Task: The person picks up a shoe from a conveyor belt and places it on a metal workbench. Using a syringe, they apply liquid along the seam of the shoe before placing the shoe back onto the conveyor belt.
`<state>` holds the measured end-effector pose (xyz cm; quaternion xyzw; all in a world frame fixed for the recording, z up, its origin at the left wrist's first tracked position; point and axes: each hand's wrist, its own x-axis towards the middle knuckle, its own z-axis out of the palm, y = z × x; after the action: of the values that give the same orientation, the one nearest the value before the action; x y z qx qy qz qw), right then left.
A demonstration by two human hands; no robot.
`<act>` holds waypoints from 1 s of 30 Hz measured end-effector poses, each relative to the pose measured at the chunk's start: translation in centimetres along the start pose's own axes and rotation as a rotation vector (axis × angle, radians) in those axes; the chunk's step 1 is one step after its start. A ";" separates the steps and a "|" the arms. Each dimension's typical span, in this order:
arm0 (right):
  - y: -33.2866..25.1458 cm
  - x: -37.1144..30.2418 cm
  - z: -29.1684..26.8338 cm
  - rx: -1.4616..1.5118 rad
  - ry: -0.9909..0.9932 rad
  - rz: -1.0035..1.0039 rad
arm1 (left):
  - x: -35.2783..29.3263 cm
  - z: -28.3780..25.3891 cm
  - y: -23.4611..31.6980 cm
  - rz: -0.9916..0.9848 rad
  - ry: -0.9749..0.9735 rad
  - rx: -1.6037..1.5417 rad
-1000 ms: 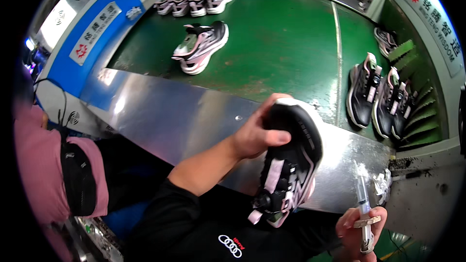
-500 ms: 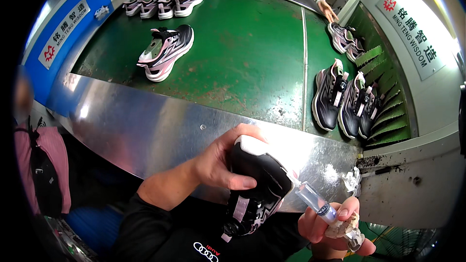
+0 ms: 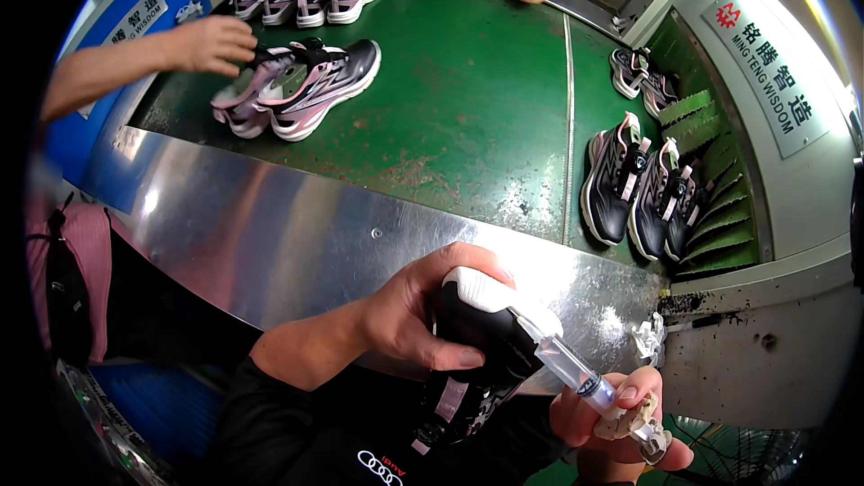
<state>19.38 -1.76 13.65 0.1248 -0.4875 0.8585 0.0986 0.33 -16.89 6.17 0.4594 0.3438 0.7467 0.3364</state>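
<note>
1. in the head view, the left hand (image 3: 418,315) is closed around a black-and-pink sneaker (image 3: 481,328), which is just off the near side of the green belt (image 3: 450,117), white-edged toe toward it.
2. the right hand (image 3: 580,423) grips a clear syringe (image 3: 574,369), also nearside of the belt; its nozzle meets the sneaker's sole edge, though whether it touches is hard to tell.
3. along the belt's near edge runs a metal ledge (image 3: 297,220).
4. on the belt's left part, a co-worker's hand (image 3: 216,45), fingers loosely spread, is beside paired sneakers (image 3: 328,90).
5. at the belt's right end, sneakers (image 3: 612,184) stand near green flaps (image 3: 711,225).
</note>
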 end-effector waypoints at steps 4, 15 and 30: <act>0.1 -0.1 0.0 -0.027 0.031 -0.026 | 0.0 0.1 0.0 0.000 0.034 -0.007; 1.0 -1.1 -1.3 0.053 0.039 -0.053 | -0.1 -0.2 -0.2 -0.050 0.112 -0.072; 2.4 -2.5 -2.8 -0.036 0.089 -0.048 | 0.5 -1.4 -0.7 -0.134 0.294 -0.116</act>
<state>20.67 -0.66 9.50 0.0963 -0.4947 0.8518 0.1428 -0.99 -16.36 5.40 0.3014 0.3755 0.8003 0.3574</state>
